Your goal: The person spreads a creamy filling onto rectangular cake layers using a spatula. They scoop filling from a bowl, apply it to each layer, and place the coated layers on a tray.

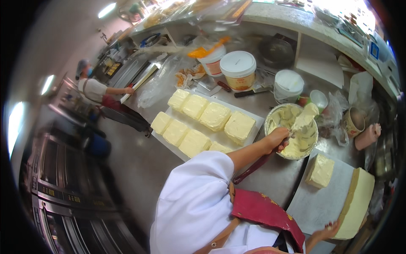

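My left hand (278,139) grips a spatula (257,166) with a long dark red handle. Its blade carries a thick lump of pale cream (306,117) above a metal bowl (312,150), whose inside is smeared with cream. At the bottom right, my right hand (328,231) is against the near end of a long cake slab (356,206) with a brown side; its fingers are partly hidden. A cream-coated cake block (320,171) sits on white paper (317,206). Two rows of cream-covered cake blocks (194,143) stand on a white board (173,146), partly behind my left arm.
Behind the board stand lidded tubs (238,68), a white bucket (288,85) and a black-handled knife (250,92). A green cup (318,100), a paper cup (353,122) and a pink bottle (368,136) are at right. A co-worker (95,89) stands left, near ovens (69,203).
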`<act>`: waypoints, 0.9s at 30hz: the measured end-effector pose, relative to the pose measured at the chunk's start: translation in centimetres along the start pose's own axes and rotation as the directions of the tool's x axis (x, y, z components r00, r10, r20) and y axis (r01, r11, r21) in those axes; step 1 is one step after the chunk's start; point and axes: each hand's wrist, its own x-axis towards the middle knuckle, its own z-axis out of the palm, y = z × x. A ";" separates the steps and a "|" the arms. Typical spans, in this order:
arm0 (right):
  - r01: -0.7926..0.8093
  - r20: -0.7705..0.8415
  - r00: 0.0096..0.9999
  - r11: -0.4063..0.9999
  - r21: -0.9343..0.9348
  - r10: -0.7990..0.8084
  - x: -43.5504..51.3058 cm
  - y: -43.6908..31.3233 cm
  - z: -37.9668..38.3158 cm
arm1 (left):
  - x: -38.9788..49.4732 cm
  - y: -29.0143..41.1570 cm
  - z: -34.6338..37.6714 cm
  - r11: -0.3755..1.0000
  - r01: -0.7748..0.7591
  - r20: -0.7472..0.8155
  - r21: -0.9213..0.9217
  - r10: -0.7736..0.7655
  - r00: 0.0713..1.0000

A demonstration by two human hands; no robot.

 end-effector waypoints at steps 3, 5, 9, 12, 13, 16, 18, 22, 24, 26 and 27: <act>0.134 -0.196 0.967 0.980 -0.147 -0.161 4.5 4.7 -6.8 | -2.0 0.2 0.7 0.998 -0.059 0.024 -0.020 0.060 0.998; 0.132 -0.163 0.975 0.981 -0.139 -0.154 5.6 6.7 -7.7 | -2.7 -0.1 1.4 0.995 -0.098 0.024 -0.033 0.098 0.995; 0.083 -0.070 0.993 0.988 -0.132 -0.093 4.9 6.8 -7.6 | -3.3 -0.6 2.2 0.995 -0.087 0.029 -0.055 0.089 0.996; 0.046 0.004 0.999 0.991 -0.122 -0.046 4.3 5.8 -7.2 | -3.8 -0.3 2.3 0.997 -0.073 0.037 -0.027 0.074 0.997; 0.042 0.012 0.999 0.993 -0.111 -0.041 4.2 5.6 -7.3 | -4.1 -0.1 2.2 0.996 -0.078 0.035 -0.035 0.079 0.996; 0.031 0.039 0.999 0.993 -0.111 -0.027 3.8 5.4 -7.4 | -4.9 0.4 1.9 0.994 -0.098 0.026 -0.052 0.099 0.995; 0.028 0.051 0.998 0.994 -0.106 -0.023 3.7 5.4 -7.7 | -5.3 0.6 1.7 0.991 -0.121 0.019 -0.048 0.122 0.992; 0.022 0.057 0.998 0.995 -0.102 -0.016 3.9 5.4 -8.6 | -5.9 0.7 1.5 0.989 -0.121 0.009 -0.079 0.122 0.992; 0.019 0.065 0.998 0.994 -0.104 -0.012 4.1 5.3 -9.3 | -6.0 0.6 1.5 0.989 -0.115 0.012 -0.090 0.117 0.993; 0.018 0.070 0.997 0.995 -0.102 -0.011 4.3 5.4 -9.9 | -6.0 0.5 1.6 0.991 -0.106 0.015 -0.086 0.108 0.994; 0.018 0.077 0.997 0.995 -0.094 -0.011 4.5 5.4 -10.2 | -6.0 0.4 1.7 0.992 -0.096 0.014 -0.080 0.098 0.995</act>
